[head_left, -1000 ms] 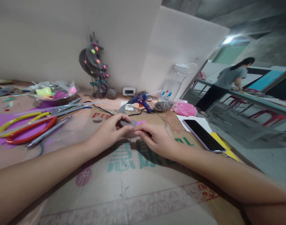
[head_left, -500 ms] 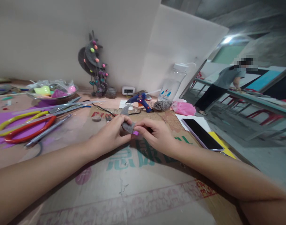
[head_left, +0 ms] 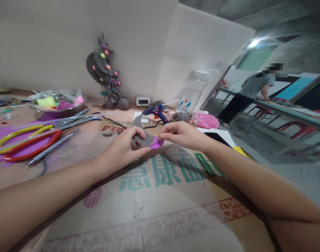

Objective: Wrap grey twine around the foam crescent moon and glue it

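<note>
My left hand (head_left: 128, 145) is closed on a curved crescent piece (head_left: 145, 139), mostly wrapped in grey yarn. Its bare purple end (head_left: 156, 142) points right, and its far tip curls up and away from me. At that purple end, my right hand (head_left: 177, 135) has thumb and fingers pinched on a thin grey yarn strand (head_left: 169, 155), which loops down below the fingers. Behind the hands lies a blue glue gun (head_left: 156, 111) with a red light on. A ball of grey yarn (head_left: 180, 117) rests beside it.
Scissors with yellow and red handles (head_left: 31, 143) lie at left, near a metal bowl (head_left: 57, 112) of craft bits. A decorated moon hanging (head_left: 104, 68) leans on the wall. A water bottle (head_left: 192, 91) and phone (head_left: 217, 138) are at right. Another person (head_left: 254, 87) stands at a far table.
My right hand has moved right and slightly up, away from my left hand. More of the purple end now shows, and a yarn loop has come into view.
</note>
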`<state>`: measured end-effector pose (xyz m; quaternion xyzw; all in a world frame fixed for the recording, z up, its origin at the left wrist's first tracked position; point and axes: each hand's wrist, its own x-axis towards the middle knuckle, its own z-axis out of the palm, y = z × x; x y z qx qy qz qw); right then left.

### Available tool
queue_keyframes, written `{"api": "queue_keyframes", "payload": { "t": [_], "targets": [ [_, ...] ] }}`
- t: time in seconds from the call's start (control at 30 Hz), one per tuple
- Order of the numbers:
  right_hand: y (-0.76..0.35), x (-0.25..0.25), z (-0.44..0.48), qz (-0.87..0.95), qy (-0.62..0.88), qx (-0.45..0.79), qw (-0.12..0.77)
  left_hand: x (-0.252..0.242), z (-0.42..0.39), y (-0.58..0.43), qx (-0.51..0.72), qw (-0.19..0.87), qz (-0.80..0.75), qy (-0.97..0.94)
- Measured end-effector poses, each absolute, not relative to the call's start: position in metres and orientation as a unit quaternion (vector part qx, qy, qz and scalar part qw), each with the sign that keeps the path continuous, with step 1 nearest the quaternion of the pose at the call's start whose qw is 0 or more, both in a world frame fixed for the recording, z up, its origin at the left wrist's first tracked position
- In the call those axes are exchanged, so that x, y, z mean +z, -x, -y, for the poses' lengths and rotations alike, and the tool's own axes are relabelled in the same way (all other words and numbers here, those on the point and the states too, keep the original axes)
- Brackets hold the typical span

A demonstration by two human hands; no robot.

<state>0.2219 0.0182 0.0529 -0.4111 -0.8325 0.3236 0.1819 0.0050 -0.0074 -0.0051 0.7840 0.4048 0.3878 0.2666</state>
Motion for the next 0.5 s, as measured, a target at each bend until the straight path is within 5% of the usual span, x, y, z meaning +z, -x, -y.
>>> {"api": "queue_keyframes", "payload": {
  "t": [0.5],
  "targets": [
    [-0.227,0.041,-0.030,0.843,0.422,0.300,0.144,-0.005,0.009,-0.006,0.385,0.315,-0.389,-0.775]
  ]
}}
